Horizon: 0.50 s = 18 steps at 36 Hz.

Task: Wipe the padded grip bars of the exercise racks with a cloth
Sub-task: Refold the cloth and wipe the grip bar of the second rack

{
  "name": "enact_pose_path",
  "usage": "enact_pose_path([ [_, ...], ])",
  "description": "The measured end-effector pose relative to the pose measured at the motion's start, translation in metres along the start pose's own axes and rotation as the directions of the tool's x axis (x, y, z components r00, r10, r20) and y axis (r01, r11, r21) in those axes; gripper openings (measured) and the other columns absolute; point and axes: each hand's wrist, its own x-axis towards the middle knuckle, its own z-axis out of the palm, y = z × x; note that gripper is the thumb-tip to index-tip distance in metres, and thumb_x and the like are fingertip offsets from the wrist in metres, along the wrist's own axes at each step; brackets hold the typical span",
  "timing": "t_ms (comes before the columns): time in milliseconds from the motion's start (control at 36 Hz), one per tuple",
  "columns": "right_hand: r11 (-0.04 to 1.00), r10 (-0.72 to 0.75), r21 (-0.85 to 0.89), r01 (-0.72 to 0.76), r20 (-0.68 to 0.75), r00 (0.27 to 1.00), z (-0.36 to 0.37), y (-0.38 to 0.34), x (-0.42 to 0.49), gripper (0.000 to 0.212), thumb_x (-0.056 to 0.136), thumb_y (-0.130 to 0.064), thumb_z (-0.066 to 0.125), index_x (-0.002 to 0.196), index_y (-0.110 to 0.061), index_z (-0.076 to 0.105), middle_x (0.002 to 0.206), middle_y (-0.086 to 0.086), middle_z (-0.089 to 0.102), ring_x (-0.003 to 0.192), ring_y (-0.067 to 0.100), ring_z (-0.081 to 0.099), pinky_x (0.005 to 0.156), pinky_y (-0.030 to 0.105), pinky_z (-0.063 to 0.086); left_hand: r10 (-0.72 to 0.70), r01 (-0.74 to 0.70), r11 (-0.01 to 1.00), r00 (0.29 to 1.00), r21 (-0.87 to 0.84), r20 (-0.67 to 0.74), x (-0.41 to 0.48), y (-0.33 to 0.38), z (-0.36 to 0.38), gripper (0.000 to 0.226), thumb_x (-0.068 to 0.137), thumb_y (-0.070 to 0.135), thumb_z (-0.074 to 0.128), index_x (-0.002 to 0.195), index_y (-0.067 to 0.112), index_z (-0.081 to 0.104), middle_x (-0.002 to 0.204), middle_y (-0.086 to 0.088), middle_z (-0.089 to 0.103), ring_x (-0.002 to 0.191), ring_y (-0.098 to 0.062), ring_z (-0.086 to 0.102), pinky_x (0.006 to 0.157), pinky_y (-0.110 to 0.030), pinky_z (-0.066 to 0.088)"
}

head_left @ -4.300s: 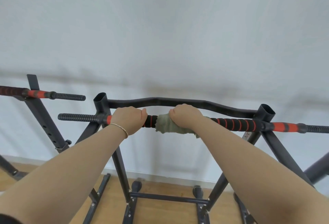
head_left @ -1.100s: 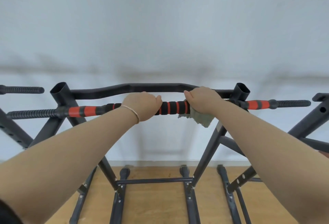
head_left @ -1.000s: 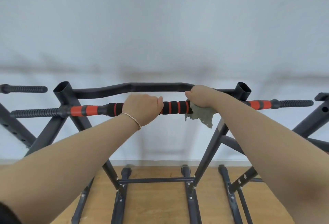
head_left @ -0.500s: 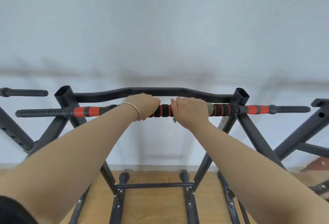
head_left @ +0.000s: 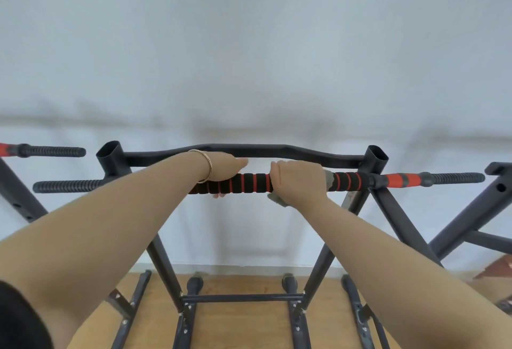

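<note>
The padded grip bar, black foam with red rings, runs across the top of the middle rack. My right hand is wrapped round this bar with a grey-green cloth under the palm; cloth edges show at the right of the hand and below the wrist. My left hand, bracelet on the wrist, grips the same bar just to the left, fingertips showing beneath it. A stretch of bare foam lies between the two hands.
A curved black bar spans the rack's two open uprights behind the grip bar. Ribbed black end handles stick out both sides. Further racks stand at left and right. White wall behind, wooden floor below.
My right hand slid the cloth left along the bar from the right upright toward the left hand, and has now moved slightly right again. My left hand kept its grip, wrist rolled over the bar.
</note>
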Motion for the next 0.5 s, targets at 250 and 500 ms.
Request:
enact_pose_path([
  [250, 0.999, 0.03, 0.033, -0.026, -0.097, 0.995, 0.003, 0.005, 0.012, 0.047, 0.089, -0.03, 0.061, 0.058, -0.018, 0.029, 0.045, -0.003, 0.04, 0.039, 0.02, 0.038, 0.043, 0.024, 0.029, 0.074, -0.086, 0.995, 0.979, -0.057, -0.191, 0.006, -0.009, 0.02, 0.058, 0.095, 0.049, 0.021, 0.082, 0.008, 0.06, 0.051, -0.004, 0.06, 0.04, -0.022, 0.052, 0.055, -0.026, 0.046],
  [500, 0.808, 0.022, 0.491, -0.325, 0.526, 0.85, -0.012, 0.021, 0.052, 0.038, 0.101, -0.031, 0.033, 0.068, -0.016, 0.046, 0.066, -0.002, 0.051, 0.061, 0.017, 0.046, 0.06, 0.032, 0.033, 0.459, 0.05, 0.673, 0.754, 0.738, -0.469, -0.01, -0.025, 0.059, 0.037, 0.098, 0.033, 0.022, 0.109, 0.017, 0.054, 0.07, 0.003, 0.05, 0.056, -0.024, 0.052, 0.049, -0.028, 0.039],
])
